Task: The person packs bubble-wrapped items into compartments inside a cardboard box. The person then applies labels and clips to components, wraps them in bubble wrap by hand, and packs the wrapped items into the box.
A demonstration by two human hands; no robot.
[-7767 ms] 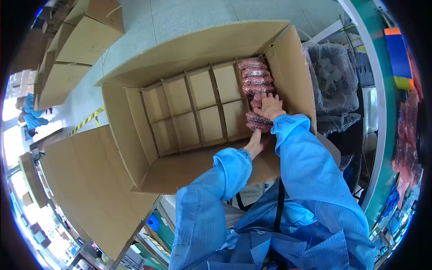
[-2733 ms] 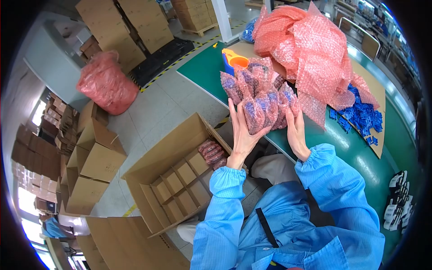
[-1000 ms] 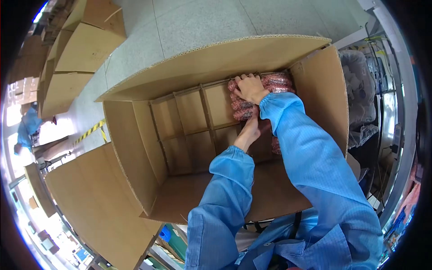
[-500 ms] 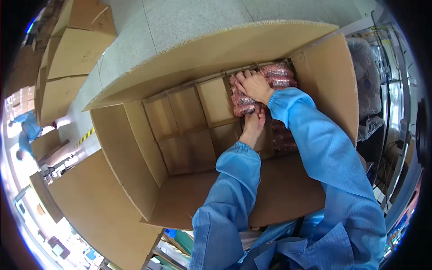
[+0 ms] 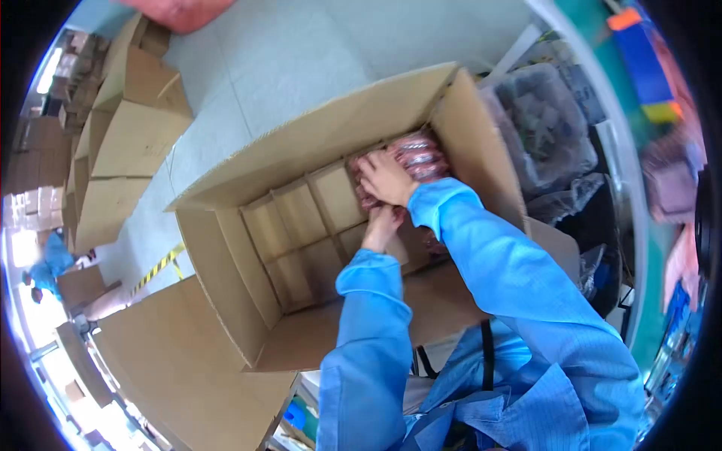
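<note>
A large open cardboard box [image 5: 259, 165] stands close in front of the person, with a broad cardboard panel [image 5: 184, 361] at its left and a lined bin [image 5: 583, 139] beyond its right side. Inside, cardboard dividers [image 5: 320, 207] split it into compartments. Pink bubble-wrapped packs [image 5: 423, 158] stand in a row in the far compartment of the rightmost column, and more pink wrap [image 5: 434, 244] shows nearer the person in that column.

The newest change to read here is in the next column leftward: a group of wrapped packs [image 5: 366, 198] already sits in its far compartment, so that space is now taken up. The right hand [image 5: 386, 176] lies over them, palm down, fingers a little spread. The left hand [image 5: 381, 228] is at their near end, fingers curled; whether it pinches one cannot be told.
</note>
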